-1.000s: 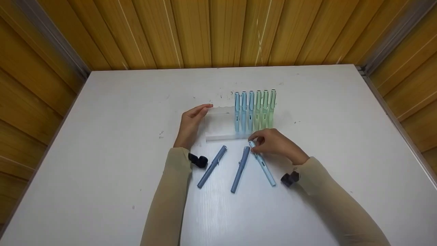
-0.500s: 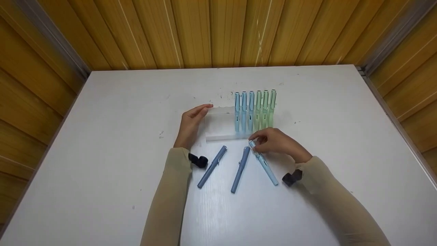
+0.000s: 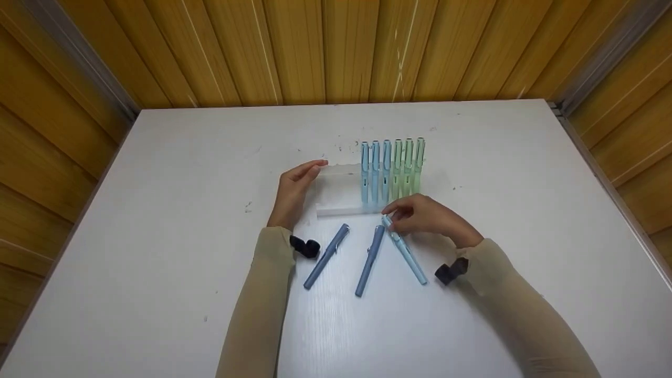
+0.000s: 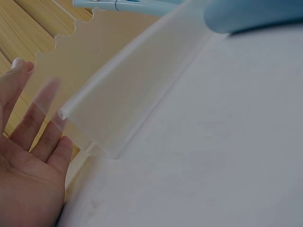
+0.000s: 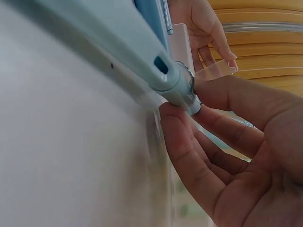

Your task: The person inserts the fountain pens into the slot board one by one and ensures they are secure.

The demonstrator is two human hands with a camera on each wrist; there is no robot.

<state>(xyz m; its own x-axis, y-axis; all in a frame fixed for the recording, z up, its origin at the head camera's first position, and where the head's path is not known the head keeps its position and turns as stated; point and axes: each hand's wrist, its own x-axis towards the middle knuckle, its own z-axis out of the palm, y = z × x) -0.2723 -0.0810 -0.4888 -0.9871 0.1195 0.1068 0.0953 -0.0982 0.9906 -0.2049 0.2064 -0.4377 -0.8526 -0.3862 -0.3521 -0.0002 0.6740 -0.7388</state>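
Note:
My left hand [image 3: 295, 191] holds the left end of a clear pen stand [image 3: 338, 190], thumb and fingers at its upper corner. The left wrist view shows fingers behind the see-through panel [image 4: 94, 52] with its scalloped top edge. My right hand [image 3: 428, 218] pinches one end of a light blue pen [image 3: 408, 257] between thumb and index finger. This pen slants toward me in front of the stand; in the right wrist view its clip end [image 5: 182, 97] sits between the fingertips. Three light blue pens [image 3: 375, 170] and three green pens [image 3: 408, 168] stand upright in the stand's right part.
Two dark blue pens, one on the left [image 3: 326, 256] and one in the middle [image 3: 369, 261], lie on the white table [image 3: 173, 236] between the forearms. Yellow wood-look panels [image 3: 346, 52] rise behind the table's back edge. Black wrist cameras sit on both sleeves.
My right hand has shifted slightly away from me and to the right. The pinched pen's near end has moved slightly right. The left hand and stand look unchanged.

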